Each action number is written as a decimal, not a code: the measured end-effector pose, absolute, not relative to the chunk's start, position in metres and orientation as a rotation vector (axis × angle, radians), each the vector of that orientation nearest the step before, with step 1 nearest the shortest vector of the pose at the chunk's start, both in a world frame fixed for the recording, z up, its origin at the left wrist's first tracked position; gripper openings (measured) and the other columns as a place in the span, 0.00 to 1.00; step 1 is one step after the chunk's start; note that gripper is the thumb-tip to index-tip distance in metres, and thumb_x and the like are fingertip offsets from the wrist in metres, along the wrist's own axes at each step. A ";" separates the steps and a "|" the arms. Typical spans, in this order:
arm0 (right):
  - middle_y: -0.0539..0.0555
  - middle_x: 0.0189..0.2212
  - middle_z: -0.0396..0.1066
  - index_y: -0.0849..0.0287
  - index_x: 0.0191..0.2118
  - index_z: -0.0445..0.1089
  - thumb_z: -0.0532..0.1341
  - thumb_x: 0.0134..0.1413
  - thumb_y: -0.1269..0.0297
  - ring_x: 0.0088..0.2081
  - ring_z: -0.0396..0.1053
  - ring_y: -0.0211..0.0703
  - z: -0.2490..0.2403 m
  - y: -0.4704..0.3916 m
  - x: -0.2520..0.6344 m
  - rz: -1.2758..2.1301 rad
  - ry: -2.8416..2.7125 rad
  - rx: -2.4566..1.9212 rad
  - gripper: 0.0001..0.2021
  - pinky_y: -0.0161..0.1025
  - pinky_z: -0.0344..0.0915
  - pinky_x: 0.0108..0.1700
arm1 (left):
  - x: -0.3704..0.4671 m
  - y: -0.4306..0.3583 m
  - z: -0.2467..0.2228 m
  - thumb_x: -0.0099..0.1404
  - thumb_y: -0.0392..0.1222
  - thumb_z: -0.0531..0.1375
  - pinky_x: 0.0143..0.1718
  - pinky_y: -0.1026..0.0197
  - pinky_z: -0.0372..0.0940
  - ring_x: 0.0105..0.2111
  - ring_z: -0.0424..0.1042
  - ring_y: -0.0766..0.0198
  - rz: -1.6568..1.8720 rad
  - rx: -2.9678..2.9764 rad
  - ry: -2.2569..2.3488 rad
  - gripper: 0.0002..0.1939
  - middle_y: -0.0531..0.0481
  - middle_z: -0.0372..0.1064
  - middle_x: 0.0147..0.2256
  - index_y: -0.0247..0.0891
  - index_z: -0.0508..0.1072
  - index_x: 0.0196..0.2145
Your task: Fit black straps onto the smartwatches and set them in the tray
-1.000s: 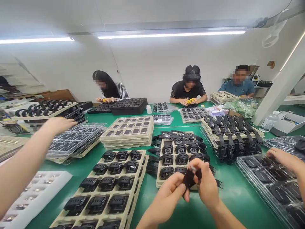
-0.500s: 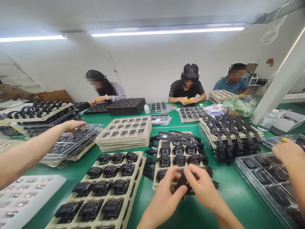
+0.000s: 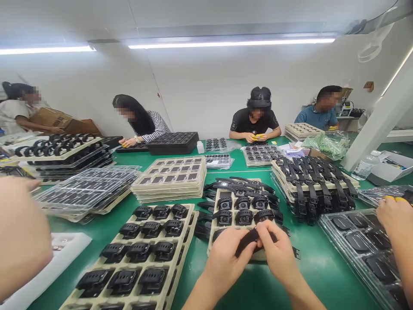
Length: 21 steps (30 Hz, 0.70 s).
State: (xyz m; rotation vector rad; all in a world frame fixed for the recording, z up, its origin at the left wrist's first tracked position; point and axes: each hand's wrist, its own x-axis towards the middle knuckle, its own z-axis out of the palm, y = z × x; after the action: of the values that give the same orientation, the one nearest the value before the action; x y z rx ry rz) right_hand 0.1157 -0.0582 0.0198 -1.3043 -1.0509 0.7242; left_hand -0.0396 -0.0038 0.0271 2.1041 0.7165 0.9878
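My left hand [image 3: 228, 252] and my right hand [image 3: 278, 247] are together at the front, both closed on a black watch strap [image 3: 247, 242]. The strap stretches between them; whether a watch case is attached is hidden by my fingers. Just beyond my hands lies a cream tray [image 3: 211, 234] with smartwatches [image 3: 243, 217] in its pockets, black straps looped or spread around them. To my left stands another cream tray [image 3: 190, 215] holding rows of black watches [image 3: 129, 252] with closed straps.
Stacked cream trays [image 3: 169, 189] and clear plastic trays [image 3: 87, 189] stand at left. Strapped watches [image 3: 309, 181] top a stack at right. A clear tray [image 3: 351, 254] is under a co-worker's hand [image 3: 392, 215]. Another co-worker's arm [image 3: 22, 241] reaches in from the left, over white foam [image 3: 69, 245].
The strap has turned a little between my hands, and my left hand's fingers have folded in more. The co-worker's left-side arm has drawn back toward the camera. A person carrying a carton has appeared at far left.
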 end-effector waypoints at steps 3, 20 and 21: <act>0.47 0.21 0.58 0.56 0.22 0.60 0.56 0.67 0.43 0.26 0.56 0.39 0.017 -0.056 0.115 0.733 -1.012 -1.318 0.27 0.36 0.55 0.30 | -0.039 -0.003 0.022 0.69 0.41 0.62 0.45 0.54 0.67 0.41 0.76 0.51 0.982 2.061 0.715 0.11 0.43 0.80 0.42 0.46 0.80 0.48; 0.48 0.26 0.63 0.56 0.38 0.76 0.62 0.60 0.37 0.26 0.57 0.37 0.002 -0.049 0.104 1.105 -0.870 -1.021 0.24 0.34 0.59 0.29 | -0.025 0.004 0.012 0.70 0.64 0.55 0.30 0.64 0.63 0.28 0.63 0.66 1.102 1.403 0.631 0.27 0.45 0.72 0.38 0.39 0.79 0.48; 0.48 0.26 0.62 0.56 0.36 0.75 0.62 0.60 0.38 0.26 0.56 0.36 0.000 -0.050 0.101 1.102 -0.855 -1.024 0.23 0.34 0.58 0.28 | -0.025 0.003 0.011 0.70 0.63 0.56 0.33 0.63 0.65 0.30 0.66 0.64 1.109 1.427 0.642 0.26 0.44 0.73 0.41 0.40 0.79 0.48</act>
State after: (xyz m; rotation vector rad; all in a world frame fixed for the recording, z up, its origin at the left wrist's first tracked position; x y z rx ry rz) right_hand 0.1012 -0.0496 0.0004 -1.0244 -0.8555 1.1017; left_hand -0.0252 0.0027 0.0109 1.4267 0.6424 1.1091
